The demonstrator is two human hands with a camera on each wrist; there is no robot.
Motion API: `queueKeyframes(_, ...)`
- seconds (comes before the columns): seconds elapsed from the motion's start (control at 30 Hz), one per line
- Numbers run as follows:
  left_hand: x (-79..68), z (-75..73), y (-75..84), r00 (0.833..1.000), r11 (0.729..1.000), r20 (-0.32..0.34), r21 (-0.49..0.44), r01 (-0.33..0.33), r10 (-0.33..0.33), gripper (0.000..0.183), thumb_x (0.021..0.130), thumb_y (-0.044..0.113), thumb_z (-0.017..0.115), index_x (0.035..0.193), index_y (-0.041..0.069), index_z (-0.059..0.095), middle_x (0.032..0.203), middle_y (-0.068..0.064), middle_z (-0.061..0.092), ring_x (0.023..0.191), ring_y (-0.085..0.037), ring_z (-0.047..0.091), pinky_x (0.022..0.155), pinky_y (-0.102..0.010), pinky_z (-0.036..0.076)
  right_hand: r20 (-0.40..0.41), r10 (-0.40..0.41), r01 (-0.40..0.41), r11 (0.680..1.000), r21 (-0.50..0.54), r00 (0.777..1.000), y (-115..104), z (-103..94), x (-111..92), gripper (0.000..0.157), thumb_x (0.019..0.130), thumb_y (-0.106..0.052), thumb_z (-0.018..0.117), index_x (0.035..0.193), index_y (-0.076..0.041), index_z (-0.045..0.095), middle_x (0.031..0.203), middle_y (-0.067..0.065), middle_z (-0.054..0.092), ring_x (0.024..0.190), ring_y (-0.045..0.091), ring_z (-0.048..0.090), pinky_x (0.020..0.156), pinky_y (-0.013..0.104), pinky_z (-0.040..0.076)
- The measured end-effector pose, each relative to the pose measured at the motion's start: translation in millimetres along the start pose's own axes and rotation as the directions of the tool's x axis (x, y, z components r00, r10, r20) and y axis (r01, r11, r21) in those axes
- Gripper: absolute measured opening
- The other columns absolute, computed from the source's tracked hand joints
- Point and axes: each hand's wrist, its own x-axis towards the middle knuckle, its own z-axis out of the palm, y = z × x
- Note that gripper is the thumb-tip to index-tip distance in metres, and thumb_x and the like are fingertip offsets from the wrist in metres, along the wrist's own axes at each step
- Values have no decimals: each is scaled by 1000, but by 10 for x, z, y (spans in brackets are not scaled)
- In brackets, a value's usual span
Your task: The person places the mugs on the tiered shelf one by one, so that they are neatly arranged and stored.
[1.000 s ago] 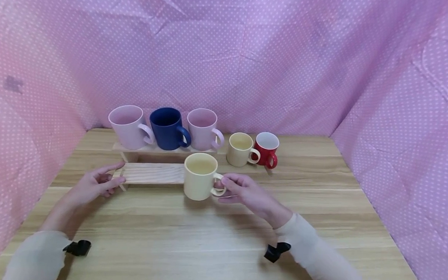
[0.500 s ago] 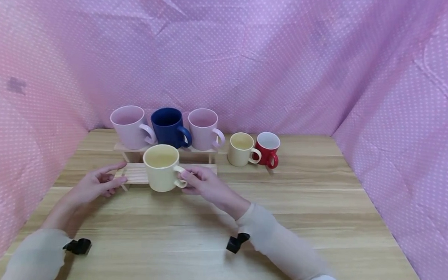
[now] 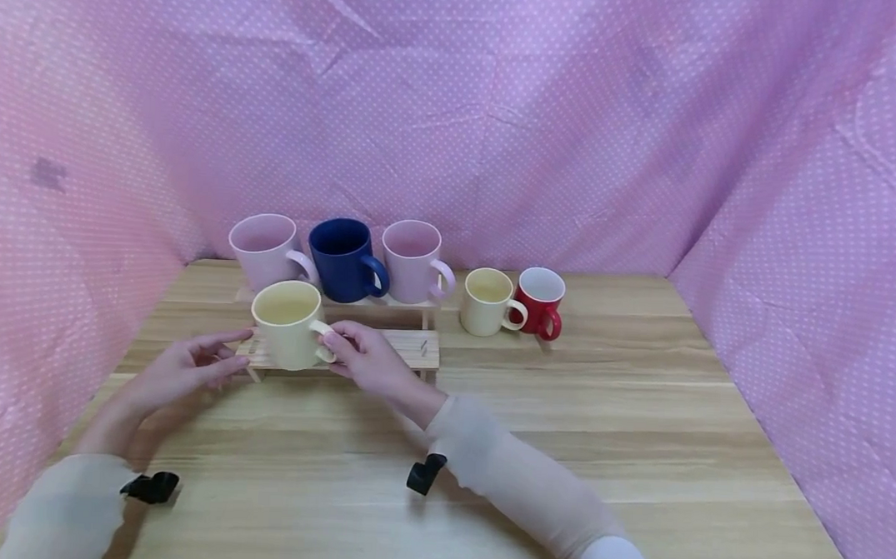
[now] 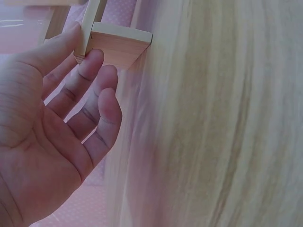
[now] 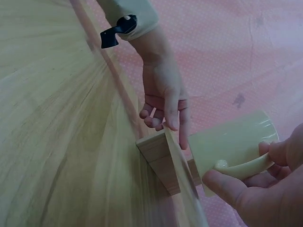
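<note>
"At the left end of the lower board (image 3: 407,350) of the two-step wooden rack (image 5: 158,153), what's under way?"

"Placing, I'd judge. The larger pale yellow mug (image 3: 288,339) is roughly upright over that end, its handle (image 5: 246,169) pinched between the right hand's (image 3: 369,362) thumb and curled fingers. The left hand (image 3: 179,374) straddles the board's end lightly with thumb and index finger, probably to steady it."

"What does the next move call for?"

"Settling the mug flat, I think, then easing off the handle without a tug. Just behind, the left lilac mug (image 3: 263,256) leaves little slack."

"Is it touching the board?"

"From the head view I can't tell. The right wrist view looks along the board's edge and seems to show a sliver of gap under the mug."

"And the left wrist view?"

"It gives the end panel (image 4: 122,45) beneath the board, mostly hidden from above, and fingertips (image 4: 96,56) at the edge. Only the head view has the smaller cream mug (image 3: 482,313) and the red mug (image 3: 530,318), right of the rack."
</note>
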Motion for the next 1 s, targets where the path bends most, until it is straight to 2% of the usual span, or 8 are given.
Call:
queueKeyframes(0.1,31,35,1,1000,1000,-7,-22,7,-7,56,101,18,66,150,1,45,102,-21,67,76,-25,64,60,-35,57,-18,-30,29,998,-49,999,62,24,24,24,107,-18,53,117,0,66,109,8,66,97,14,63,87,28,57)
queueKeyframes(0.17,41,57,0,1000,999,-15,-44,26,-27,57,100,19,67,149,0,46,104,-21,67,77,-25,64,62,-34,57,-27,-51,48,993,-111,998,100,47,23,24,107,-21,54,116,-3,67,100,9,64,85,11,61,77,22,57)
queueKeyframes(0.3,29,71,-14,996,992,-38,-94,79,-83,57,99,21,70,148,4,49,104,-16,68,79,-22,63,65,-32,56,-39,-75,64,972,-224,996,119,107,-11,24,107,-25,54,118,-9,68,79,5,54,63,9,47,54,20,40)
queueKeyframes(0.4,9,58,-42,993,988,-54,-120,102,-109,53,98,21,71,147,13,53,102,-8,71,79,-18,64,65,-30,56,-41,-72,59,965,-254,997,93,153,-24,23,107,-27,54,116,-11,68,74,-2,48,59,9,42,51,21,35)
queueKeyframes(0.53,-4,42,-74,992,985,-58,-144,100,-110,50,99,18,70,147,16,54,100,-3,73,77,-16,64,64,-29,56,-25,-48,39,959,-282,999,55,183,-10,22,107,-30,55,107,-13,68,70,-4,46,58,9,40,50,22,32)
queueKeyframes(0.77,-8,46,-59,990,982,-46,-141,126,-134,55,100,21,68,150,7,48,97,-10,72,79,-17,65,64,-31,58,54,13,3,958,-287,998,59,141,-9,29,108,-31,51,105,-6,65,70,-2,45,58,11,38,51,22,29)
queueKeyframes(0.9,-4,54,-63,990,980,-45,-156,126,-134,55,101,21,67,150,8,47,97,-10,73,79,-17,66,65,-32,58,70,54,-33,962,-271,996,60,134,-1,28,108,-31,50,106,-7,64,83,-3,55,73,10,54,62,20,43)
queueKeyframes(1.0,5,56,-71,991,978,-41,-171,118,-126,54,101,20,67,150,9,48,98,-8,73,79,-17,66,65,-31,58,74,69,-48,964,-261,995,56,139,14,30,108,-31,50,109,-5,64,98,-2,60,93,18,64,78,22,51)
